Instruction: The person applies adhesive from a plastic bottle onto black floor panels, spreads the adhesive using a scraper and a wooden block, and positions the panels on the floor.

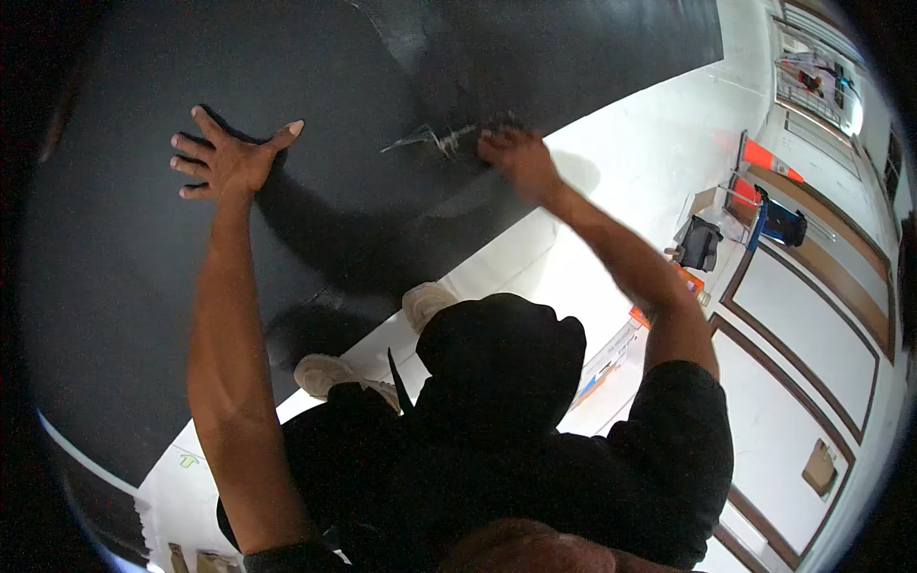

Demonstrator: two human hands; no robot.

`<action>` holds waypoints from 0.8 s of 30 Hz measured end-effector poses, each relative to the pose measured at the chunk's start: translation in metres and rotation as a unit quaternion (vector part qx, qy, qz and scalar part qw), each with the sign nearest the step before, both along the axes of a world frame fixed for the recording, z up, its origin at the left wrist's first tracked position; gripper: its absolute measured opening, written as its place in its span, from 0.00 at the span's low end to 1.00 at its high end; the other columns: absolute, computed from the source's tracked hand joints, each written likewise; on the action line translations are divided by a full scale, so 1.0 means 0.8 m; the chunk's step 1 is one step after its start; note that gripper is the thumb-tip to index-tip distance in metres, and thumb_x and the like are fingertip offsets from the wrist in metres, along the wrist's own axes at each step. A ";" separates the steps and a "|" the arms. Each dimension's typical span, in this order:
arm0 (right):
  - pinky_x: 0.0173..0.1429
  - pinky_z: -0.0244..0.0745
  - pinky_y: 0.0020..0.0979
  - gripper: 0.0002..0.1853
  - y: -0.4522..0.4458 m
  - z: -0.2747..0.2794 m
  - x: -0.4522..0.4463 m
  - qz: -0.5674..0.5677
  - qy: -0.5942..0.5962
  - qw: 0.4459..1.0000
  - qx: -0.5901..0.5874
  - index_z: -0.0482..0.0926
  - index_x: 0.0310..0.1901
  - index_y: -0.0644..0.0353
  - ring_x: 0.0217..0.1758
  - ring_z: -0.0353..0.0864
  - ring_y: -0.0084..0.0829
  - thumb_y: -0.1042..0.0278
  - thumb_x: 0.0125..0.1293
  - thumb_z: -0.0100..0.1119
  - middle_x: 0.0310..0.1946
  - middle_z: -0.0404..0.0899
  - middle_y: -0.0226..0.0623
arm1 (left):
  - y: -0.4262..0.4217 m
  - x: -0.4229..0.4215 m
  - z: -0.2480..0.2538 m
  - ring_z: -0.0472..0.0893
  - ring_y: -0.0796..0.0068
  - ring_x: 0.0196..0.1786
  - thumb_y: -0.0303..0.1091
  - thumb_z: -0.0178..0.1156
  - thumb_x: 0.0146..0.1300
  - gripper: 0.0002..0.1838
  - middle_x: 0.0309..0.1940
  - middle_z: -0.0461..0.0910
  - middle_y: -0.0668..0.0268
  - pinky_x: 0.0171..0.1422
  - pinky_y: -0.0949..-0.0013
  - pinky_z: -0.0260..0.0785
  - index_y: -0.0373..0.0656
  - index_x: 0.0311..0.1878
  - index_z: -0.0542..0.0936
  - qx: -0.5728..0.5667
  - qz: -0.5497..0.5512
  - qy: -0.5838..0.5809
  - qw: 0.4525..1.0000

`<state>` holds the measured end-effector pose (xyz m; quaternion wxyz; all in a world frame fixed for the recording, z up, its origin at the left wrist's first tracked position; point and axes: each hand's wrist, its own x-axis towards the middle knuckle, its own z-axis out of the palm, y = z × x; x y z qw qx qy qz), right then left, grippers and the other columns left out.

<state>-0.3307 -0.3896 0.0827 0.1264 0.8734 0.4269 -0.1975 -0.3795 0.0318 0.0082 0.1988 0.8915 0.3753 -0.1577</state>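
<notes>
Fingers spread wide, my left hand (227, 164) rests on a large dark sheet-like surface (143, 277) and holds nothing. Farther right, near the sheet's edge, my right hand (521, 160) has its fingers curled down against the same surface. What is between those fingers, if anything, is hidden. Just left of the right hand lies a thin, pale, crinkled patch (444, 143) that looks like clear film or scuffing; I cannot tell which. Shadows of my arms fall across the dark surface.
My shoes (427, 304) stand at the edge of the dark surface, on a white floor (630, 124). To the right are orange traffic cones (769, 160), a dark bag (700, 244), a blue-and-black item (783, 224) and a flat box (607, 363) near white panelled walls (812, 315).
</notes>
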 end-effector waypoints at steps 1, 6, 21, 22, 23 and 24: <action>0.69 0.70 0.54 0.23 -0.025 -0.014 -0.030 -0.015 -0.010 1.000 -0.022 0.79 0.62 0.46 0.69 0.74 0.45 0.67 0.64 0.56 0.64 0.78 0.36 | 0.000 -0.001 -0.002 0.23 0.28 0.81 0.83 0.72 0.31 0.83 0.81 0.25 0.39 0.75 0.17 0.22 0.56 0.83 0.33 -0.002 0.004 -0.001 1.000; 0.57 0.78 0.55 0.22 -0.041 0.011 -0.119 -0.370 0.046 0.928 0.008 0.76 0.62 0.52 0.56 0.82 0.54 0.70 0.66 0.55 0.58 0.81 0.45 | -0.001 0.006 0.014 0.23 0.30 0.81 0.82 0.73 0.31 0.84 0.82 0.25 0.40 0.75 0.17 0.23 0.56 0.83 0.33 -0.016 0.008 0.004 1.000; 0.54 0.79 0.51 0.21 0.000 0.020 -0.011 -0.477 0.018 0.874 0.088 0.76 0.61 0.59 0.50 0.84 0.58 0.71 0.67 0.53 0.48 0.83 0.56 | -0.003 0.010 0.024 0.20 0.29 0.80 0.82 0.74 0.30 0.85 0.81 0.23 0.38 0.74 0.17 0.20 0.54 0.83 0.31 -0.016 0.016 0.009 1.000; 0.55 0.79 0.51 0.21 -0.003 0.014 -0.026 -0.472 0.020 0.880 0.051 0.76 0.62 0.58 0.51 0.84 0.58 0.72 0.67 0.53 0.50 0.83 0.56 | -0.003 0.009 0.026 0.20 0.29 0.80 0.82 0.73 0.31 0.85 0.81 0.22 0.39 0.74 0.17 0.20 0.54 0.83 0.31 -0.024 0.012 0.022 0.999; 0.56 0.78 0.52 0.21 -0.015 0.003 -0.048 -0.429 0.028 0.903 0.024 0.76 0.62 0.58 0.52 0.84 0.58 0.71 0.68 0.53 0.52 0.82 0.56 | -0.004 0.010 0.028 0.20 0.29 0.80 0.82 0.73 0.31 0.85 0.81 0.21 0.39 0.74 0.17 0.20 0.54 0.83 0.30 -0.034 0.007 0.032 0.999; 0.57 0.77 0.54 0.20 -0.028 -0.006 -0.075 -0.387 0.034 0.921 -0.004 0.76 0.63 0.59 0.52 0.84 0.58 0.70 0.70 0.53 0.54 0.81 0.56 | -0.005 0.010 0.030 0.20 0.29 0.80 0.82 0.73 0.31 0.85 0.81 0.21 0.39 0.74 0.17 0.20 0.54 0.83 0.30 -0.032 0.008 0.030 0.999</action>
